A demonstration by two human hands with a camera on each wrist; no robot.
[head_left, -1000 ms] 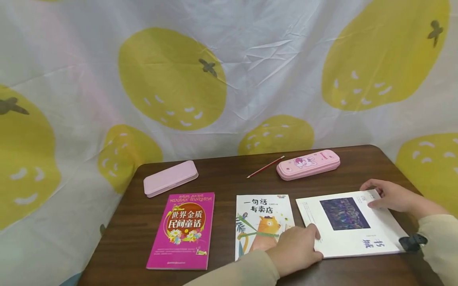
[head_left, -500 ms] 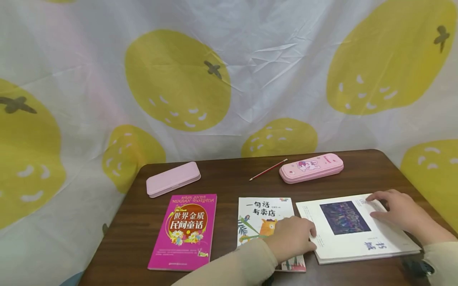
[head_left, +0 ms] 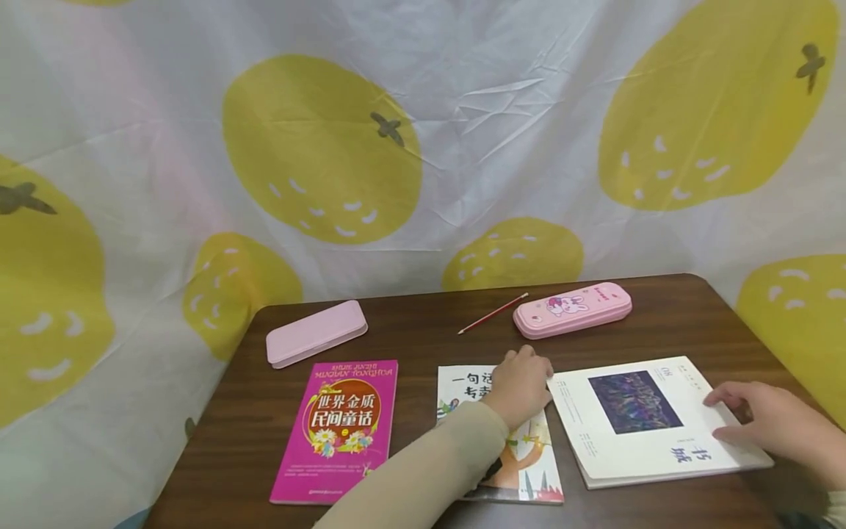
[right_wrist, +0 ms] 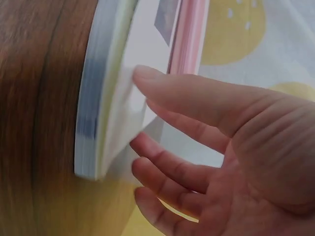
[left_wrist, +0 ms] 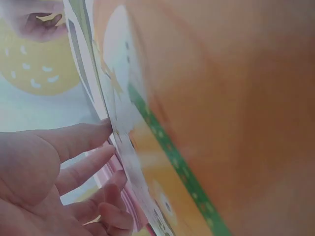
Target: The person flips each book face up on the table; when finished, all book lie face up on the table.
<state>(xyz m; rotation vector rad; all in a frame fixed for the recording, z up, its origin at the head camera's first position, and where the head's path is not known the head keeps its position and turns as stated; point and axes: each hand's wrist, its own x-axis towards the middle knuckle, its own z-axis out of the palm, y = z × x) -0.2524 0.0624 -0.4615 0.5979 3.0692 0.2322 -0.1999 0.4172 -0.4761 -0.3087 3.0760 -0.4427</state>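
Observation:
A white book (head_left: pixel 634 419) with a dark picture lies on the right of the table. My left hand (head_left: pixel 522 386) reaches over the upper right part of a book with an orange cat (head_left: pixel 522 463), its fingertips by the white book's upper left corner. In the left wrist view, the left fingers (left_wrist: pixel 83 142) are fairly straight and meet a book edge. My right hand (head_left: pixel 760 419) is at the white book's right side. Its thumb (right_wrist: pixel 152 78) touches the cover in the right wrist view, and the other fingers are spread and loosely bent.
A magenta book (head_left: pixel 337 433) lies on the left of the brown table (head_left: pixel 416 323). Behind the books are a plain pink case (head_left: pixel 317 333), a red pencil-like stick (head_left: pixel 492 314) and a pink rabbit pencil case (head_left: pixel 572 310). A fruit-patterned cloth (head_left: pixel 436 147) hangs behind.
My left hand has moved from the white book's lower left up toward its upper left corner. My right hand has slid down along the right side. The white book has turned slightly.

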